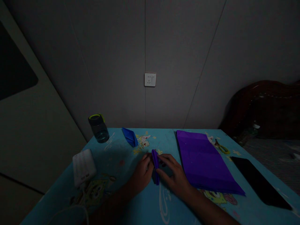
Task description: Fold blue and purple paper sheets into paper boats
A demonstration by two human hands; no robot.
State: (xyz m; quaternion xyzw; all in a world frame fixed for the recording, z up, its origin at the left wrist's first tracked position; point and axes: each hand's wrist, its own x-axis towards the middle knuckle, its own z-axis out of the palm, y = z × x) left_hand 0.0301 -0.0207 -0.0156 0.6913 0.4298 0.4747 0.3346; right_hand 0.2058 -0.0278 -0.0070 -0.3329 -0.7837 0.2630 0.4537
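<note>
Between my two hands a narrow piece of folded purple paper (155,165) stands on its edge, pointing away from me. My left hand (144,172) grips its left side, with the fingers curled against it. From the right, my right hand (172,175) pinches the same paper between thumb and fingers. Some fingertips are hidden behind the paper. A folded blue paper boat (130,137) lies beyond my left hand. To the right of my right hand lies a stack of large purple paper sheets (203,159).
A dark bottle with a green rim (99,128) and a white power bank (83,167) with a cable stand at the left. Yellow-handled scissors (222,147) and a black phone or tablet (260,181) lie at the right. The blue patterned tablecloth (131,212) meets a grey wall (117,62).
</note>
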